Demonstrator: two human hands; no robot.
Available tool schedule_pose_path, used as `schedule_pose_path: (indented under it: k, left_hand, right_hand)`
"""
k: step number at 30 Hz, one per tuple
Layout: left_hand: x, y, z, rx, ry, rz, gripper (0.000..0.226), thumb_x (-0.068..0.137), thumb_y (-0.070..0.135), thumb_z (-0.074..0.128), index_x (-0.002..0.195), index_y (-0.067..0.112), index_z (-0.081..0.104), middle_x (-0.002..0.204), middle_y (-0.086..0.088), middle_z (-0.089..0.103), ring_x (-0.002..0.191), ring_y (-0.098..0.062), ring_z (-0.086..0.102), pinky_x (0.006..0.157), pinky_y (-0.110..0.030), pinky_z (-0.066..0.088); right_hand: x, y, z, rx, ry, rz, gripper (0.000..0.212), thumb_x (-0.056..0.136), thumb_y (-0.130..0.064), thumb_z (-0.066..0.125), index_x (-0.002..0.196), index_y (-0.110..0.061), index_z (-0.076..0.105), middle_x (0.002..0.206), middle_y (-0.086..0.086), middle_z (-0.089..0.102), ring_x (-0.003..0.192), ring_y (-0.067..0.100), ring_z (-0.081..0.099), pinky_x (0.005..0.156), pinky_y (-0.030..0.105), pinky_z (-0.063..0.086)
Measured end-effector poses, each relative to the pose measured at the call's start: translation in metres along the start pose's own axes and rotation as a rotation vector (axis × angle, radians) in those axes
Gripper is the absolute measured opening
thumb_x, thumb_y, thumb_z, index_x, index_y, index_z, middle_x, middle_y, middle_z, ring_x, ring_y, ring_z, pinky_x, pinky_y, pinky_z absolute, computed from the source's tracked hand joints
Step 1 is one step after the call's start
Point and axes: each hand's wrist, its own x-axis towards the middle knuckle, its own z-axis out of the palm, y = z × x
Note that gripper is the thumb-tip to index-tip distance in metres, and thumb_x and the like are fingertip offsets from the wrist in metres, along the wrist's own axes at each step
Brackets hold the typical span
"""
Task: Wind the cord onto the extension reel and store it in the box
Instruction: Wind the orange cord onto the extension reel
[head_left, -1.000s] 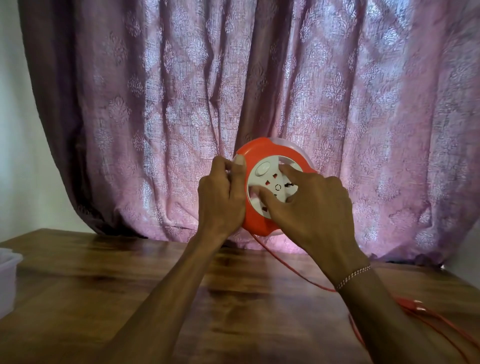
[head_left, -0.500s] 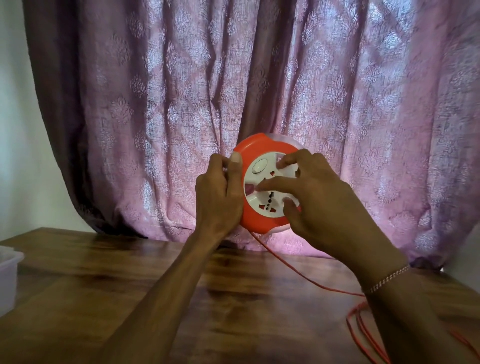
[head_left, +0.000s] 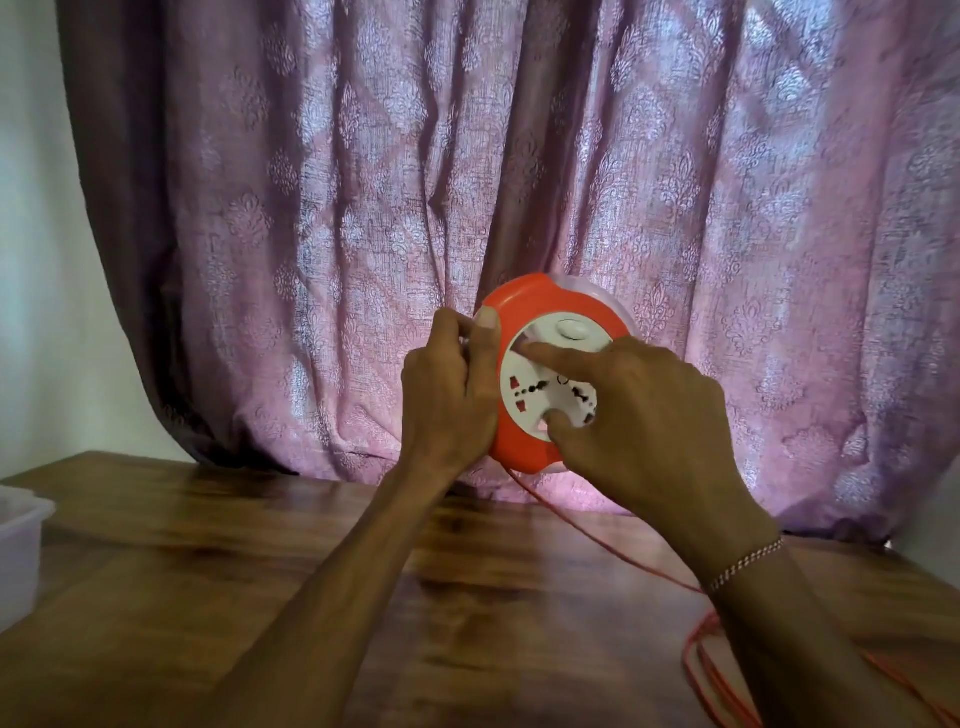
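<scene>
Gripping the orange extension reel (head_left: 540, 306) by its left rim, the left hand (head_left: 447, 400) holds it upright above the table (head_left: 208, 571) near the far edge; the right hand (head_left: 644, 415) presses 2 fingers (head_left: 550, 356) on its white socket face. The cord (head_left: 597, 540) trails down toward the near right corner. A clear box (head_left: 21, 545) sits at the left edge
</scene>
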Motion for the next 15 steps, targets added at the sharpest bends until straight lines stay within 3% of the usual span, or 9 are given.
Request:
schedule_pose_path:
  k: [3, 6, 9, 13, 15]
  left_hand:
    - [-0.001, 0.001, 0.001, -0.001, 0.007, -0.005, 0.032, 0.1, 0.039, 0.04, 0.08, 0.015, 0.046, 0.051, 0.012, 0.048, 0.051, 0.003, 0.054, 0.045, -0.01, 0.032]
    - [0.0, 0.005, 0.0, -0.008, 0.032, -0.02, 0.033, 0.1, 0.04, 0.039, 0.08, 0.015, 0.047, 0.053, 0.013, 0.049, 0.053, 0.005, 0.054, 0.046, -0.008, 0.033]
    - [0.001, 0.004, -0.002, -0.015, 0.03, -0.023, 0.032, 0.1, 0.039, 0.039, 0.08, 0.015, 0.046, 0.054, 0.014, 0.05, 0.054, 0.007, 0.056, 0.047, -0.007, 0.034]
    - [0.002, 0.004, -0.002, -0.016, 0.027, -0.037, 0.034, 0.102, 0.039, 0.04, 0.08, 0.014, 0.047, 0.052, 0.016, 0.05, 0.051, 0.007, 0.055, 0.045, -0.008, 0.034]
    - [0.002, 0.005, -0.002, -0.038, 0.016, -0.046, 0.031, 0.104, 0.029, 0.042, 0.079, 0.01, 0.046, 0.046, 0.017, 0.047, 0.05, 0.011, 0.055, 0.045, -0.006, 0.034]
  right_hand:
    - [0.001, 0.001, 0.004, 0.056, 0.063, 0.123, 0.065, 0.074, -0.075, 0.056, 0.133, -0.047, 0.052, 0.102, -0.004, 0.076, 0.094, 0.029, 0.068, 0.073, 0.038, 0.056]
    - [0.004, -0.001, 0.011, 0.153, 0.122, 0.219, 0.072, 0.076, -0.08, 0.045, 0.132, -0.036, 0.057, 0.094, 0.001, 0.077, 0.091, 0.03, 0.069, 0.075, 0.043, 0.057]
    - [0.004, -0.002, 0.013, 0.133, 0.117, 0.212, 0.071, 0.078, -0.081, 0.042, 0.129, -0.035, 0.056, 0.086, 0.003, 0.076, 0.085, 0.031, 0.069, 0.071, 0.042, 0.057]
    - [0.005, 0.003, 0.001, 0.101, 0.207, 0.106, 0.046, 0.083, -0.065, 0.058, 0.114, -0.033, 0.064, 0.079, -0.002, 0.074, 0.072, 0.026, 0.069, 0.061, 0.035, 0.054]
    - [0.005, 0.009, -0.002, 0.113, 0.17, 0.016, 0.025, 0.087, -0.045, 0.066, 0.108, -0.033, 0.068, 0.094, -0.005, 0.072, 0.086, 0.023, 0.064, 0.063, 0.034, 0.052]
